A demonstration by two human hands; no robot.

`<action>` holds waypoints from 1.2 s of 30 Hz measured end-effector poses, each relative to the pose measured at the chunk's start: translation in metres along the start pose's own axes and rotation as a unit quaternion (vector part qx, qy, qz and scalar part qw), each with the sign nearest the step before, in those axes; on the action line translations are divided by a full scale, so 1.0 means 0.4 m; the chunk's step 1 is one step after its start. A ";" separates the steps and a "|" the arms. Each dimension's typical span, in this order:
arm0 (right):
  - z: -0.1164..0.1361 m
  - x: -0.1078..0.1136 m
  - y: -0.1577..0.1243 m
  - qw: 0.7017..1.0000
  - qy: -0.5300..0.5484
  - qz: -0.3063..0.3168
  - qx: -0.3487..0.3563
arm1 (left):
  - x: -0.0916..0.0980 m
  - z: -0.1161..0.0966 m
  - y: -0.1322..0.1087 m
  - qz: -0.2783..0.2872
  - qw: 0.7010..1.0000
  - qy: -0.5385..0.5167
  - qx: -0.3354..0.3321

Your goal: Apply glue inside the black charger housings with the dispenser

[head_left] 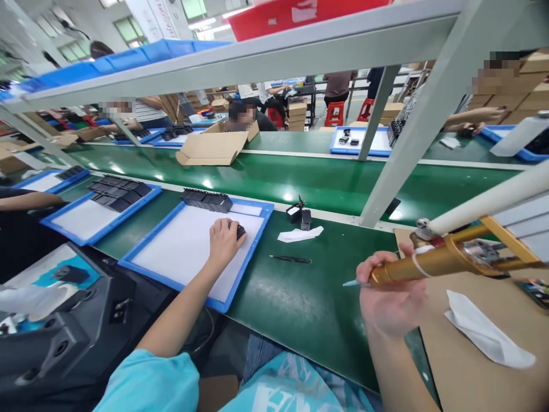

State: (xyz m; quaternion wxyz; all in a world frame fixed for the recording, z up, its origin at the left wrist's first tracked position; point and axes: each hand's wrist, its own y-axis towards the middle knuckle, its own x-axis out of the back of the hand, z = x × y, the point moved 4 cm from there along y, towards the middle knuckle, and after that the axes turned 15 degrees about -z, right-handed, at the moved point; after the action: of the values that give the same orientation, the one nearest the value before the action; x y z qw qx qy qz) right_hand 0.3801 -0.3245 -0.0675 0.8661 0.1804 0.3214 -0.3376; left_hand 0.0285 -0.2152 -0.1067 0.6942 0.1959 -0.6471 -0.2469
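Note:
My left hand (223, 245) is closed around a small black block (240, 230), above the right part of a blue-rimmed tray (244, 268) with a white lining. A row of black blocks (206, 200) stands along that tray's far edge. In my right hand (391, 294) lies a gold glue gun (435, 260) with a pale blue pointed nozzle (352, 283) aimed left, over the green table (295, 297). Between the hands lie black tweezers (290, 260), a white tissue (300, 234) and a few dark blocks (305, 219).
Farther left is another blue tray (81, 220) with black blocks. A crumpled white tissue (486, 329) rests on cardboard (454, 349) at the right. A metal post (424, 120) and a shelf (257, 57) stand in front. Several people sit across the green line.

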 end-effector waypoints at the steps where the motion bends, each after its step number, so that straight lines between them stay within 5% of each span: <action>1: 0.000 0.001 0.001 1.000 -0.003 0.001 0.002 | -0.004 0.006 -0.001 -0.011 1.000 0.005 0.011; 3: -0.001 0.004 0.004 1.000 -0.011 0.001 0.008 | -0.010 0.020 -0.002 -0.019 0.999 -0.012 0.049; 6: -0.005 0.010 0.008 1.000 -0.022 -0.007 0.011 | -0.033 0.050 -0.003 0.050 0.983 -0.114 0.138; 9: -0.005 0.013 0.012 1.000 -0.020 -0.018 0.013 | -0.047 0.083 -0.005 0.096 0.911 -0.302 0.264; 12: -0.004 0.012 0.013 0.999 -0.017 -0.023 0.018 | -0.039 0.088 -0.012 0.115 0.779 -0.497 0.364; 16: -0.007 0.017 0.018 0.999 -0.023 -0.033 0.022 | -0.001 0.052 -0.021 0.137 0.528 -0.712 0.441; 19: -0.012 0.027 0.028 0.999 -0.027 -0.040 0.023 | 0.020 0.035 -0.014 0.140 0.436 -0.773 0.439; 24: -0.016 0.037 0.037 0.999 -0.023 -0.035 0.025 | -0.002 0.053 0.025 0.148 0.387 -0.800 0.434; 31: -0.017 0.042 0.032 0.998 -0.011 -0.055 0.015 | -0.044 0.065 0.127 0.145 0.400 -0.802 0.419; 36: -0.001 0.031 0.024 0.991 -0.043 -0.125 -0.007 | -0.029 0.025 0.126 0.122 0.391 -0.841 0.354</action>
State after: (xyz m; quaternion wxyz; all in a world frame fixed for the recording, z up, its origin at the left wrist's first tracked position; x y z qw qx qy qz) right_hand 0.3936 -0.3233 -0.0754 0.8313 0.1180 0.3067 -0.4483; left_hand 0.0226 -0.1675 -0.0854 -0.3118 0.0357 -0.9480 0.0523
